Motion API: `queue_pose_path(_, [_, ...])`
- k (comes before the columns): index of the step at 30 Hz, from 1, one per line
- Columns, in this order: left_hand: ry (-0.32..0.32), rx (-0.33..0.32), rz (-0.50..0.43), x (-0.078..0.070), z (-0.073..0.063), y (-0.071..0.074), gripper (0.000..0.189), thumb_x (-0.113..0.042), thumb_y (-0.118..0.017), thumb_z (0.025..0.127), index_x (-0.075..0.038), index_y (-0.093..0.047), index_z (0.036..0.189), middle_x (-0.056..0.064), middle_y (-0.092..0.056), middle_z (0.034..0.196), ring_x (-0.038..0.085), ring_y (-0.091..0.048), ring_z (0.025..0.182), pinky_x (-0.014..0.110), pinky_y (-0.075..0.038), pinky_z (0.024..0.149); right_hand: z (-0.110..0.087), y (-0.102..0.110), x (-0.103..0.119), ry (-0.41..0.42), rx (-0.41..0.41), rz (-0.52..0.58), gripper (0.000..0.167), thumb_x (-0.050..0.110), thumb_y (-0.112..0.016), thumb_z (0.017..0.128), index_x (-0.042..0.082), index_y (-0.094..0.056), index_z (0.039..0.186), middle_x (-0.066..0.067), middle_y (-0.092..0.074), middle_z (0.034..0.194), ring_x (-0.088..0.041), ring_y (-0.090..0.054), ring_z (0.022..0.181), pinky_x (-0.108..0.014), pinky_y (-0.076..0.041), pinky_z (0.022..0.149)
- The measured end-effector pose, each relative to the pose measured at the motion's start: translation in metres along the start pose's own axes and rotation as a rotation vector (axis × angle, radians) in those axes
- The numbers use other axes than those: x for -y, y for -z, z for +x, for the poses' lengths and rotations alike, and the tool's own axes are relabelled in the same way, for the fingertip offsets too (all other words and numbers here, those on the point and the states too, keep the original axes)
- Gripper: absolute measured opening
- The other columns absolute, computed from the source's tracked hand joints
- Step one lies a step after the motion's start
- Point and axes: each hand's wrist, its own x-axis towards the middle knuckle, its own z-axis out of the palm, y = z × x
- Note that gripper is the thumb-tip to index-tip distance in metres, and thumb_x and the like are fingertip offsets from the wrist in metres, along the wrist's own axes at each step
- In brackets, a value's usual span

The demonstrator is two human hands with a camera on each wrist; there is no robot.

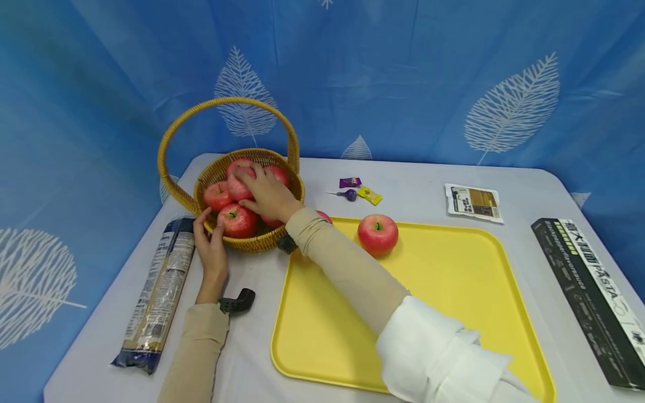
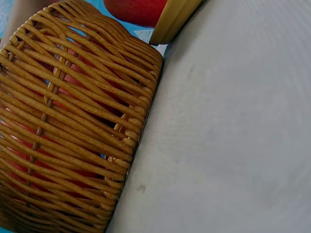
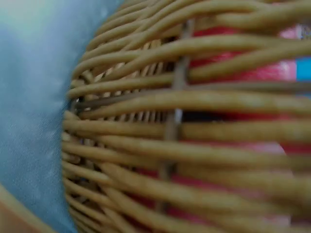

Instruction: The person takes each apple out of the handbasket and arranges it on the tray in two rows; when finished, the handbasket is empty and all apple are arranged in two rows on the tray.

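Observation:
A wicker basket [image 1: 262, 243] with a tall arched handle stands at the back left and holds several red apples. My right hand [image 1: 269, 196] reaches into it from above, its fingers curled over an apple [image 1: 235, 187] on top of the pile. At the near left rim, my left hand [image 1: 213, 260] grips the basket, next to another apple [image 1: 238, 220]. In the left wrist view the basket's woven side [image 2: 73, 131] fills the left half. The right wrist view shows the weave [image 3: 194, 160] up close, with red apples behind it.
One apple [image 1: 378, 235] sits on the yellow tray [image 1: 443, 280]; another [image 1: 325, 216] shows partly behind my right forearm. A lollipop [image 1: 350, 195] and small wrapped candies [image 1: 370, 195] lie behind the tray. A long noodle packet [image 1: 160, 291], a white pouch [image 1: 473, 202] and a black pasta box [image 1: 589, 296] lie around.

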Motion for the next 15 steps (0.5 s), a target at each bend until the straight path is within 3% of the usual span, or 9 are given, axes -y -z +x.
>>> queue_pose_path(4, [0.011, -0.008, -0.012, 0.001, 0.001, -0.001, 0.042, -0.005, -0.045, 0.089, 0.008, -0.038, 0.128, 0.018, -0.037, 0.134, 0.029, -0.03, 0.129, 0.037, -0.025, 0.104, -0.009, 0.009, -0.006, -0.009, -0.056, 0.117, 0.065, 0.045, -0.057, 0.084, 0.025, -0.031, 0.14, -0.01, -0.034, 0.135, -0.026, -0.042, 0.117, -0.035, -0.042, 0.095])
queue_pose_path(7, [0.017, -0.018, -0.03, 0.01, 0.003, -0.002, 0.041, -0.004, -0.045, 0.089, 0.007, -0.039, 0.128, 0.016, -0.037, 0.134, 0.026, -0.03, 0.129, 0.038, -0.024, 0.106, -0.027, 0.025, -0.017, 0.041, -0.116, 0.2, 0.063, 0.046, -0.062, 0.079, 0.029, -0.04, 0.135, -0.007, -0.038, 0.131, -0.022, -0.041, 0.114, -0.035, -0.043, 0.092])
queue_pose_path(11, [0.016, -0.018, -0.029, 0.024, 0.007, -0.001, 0.04, -0.006, -0.046, 0.089, 0.003, -0.04, 0.128, 0.013, -0.037, 0.136, 0.02, -0.03, 0.13, 0.04, -0.022, 0.108, -0.072, 0.051, -0.044, 0.133, -0.268, 0.235, 0.06, 0.046, -0.069, 0.071, 0.029, -0.051, 0.126, -0.006, -0.044, 0.126, -0.019, -0.044, 0.112, -0.034, -0.045, 0.084])
queue_pose_path(15, [-0.008, -0.038, -0.012, 0.031, 0.01, 0.002, 0.038, -0.01, -0.047, 0.09, -0.001, -0.043, 0.127, 0.01, -0.039, 0.134, 0.017, -0.032, 0.128, 0.039, -0.023, 0.108, -0.131, 0.074, -0.081, 0.134, -0.394, 0.225, 0.058, 0.039, -0.073, 0.068, 0.025, -0.056, 0.121, -0.008, -0.046, 0.125, -0.02, -0.046, 0.109, -0.033, -0.047, 0.075])
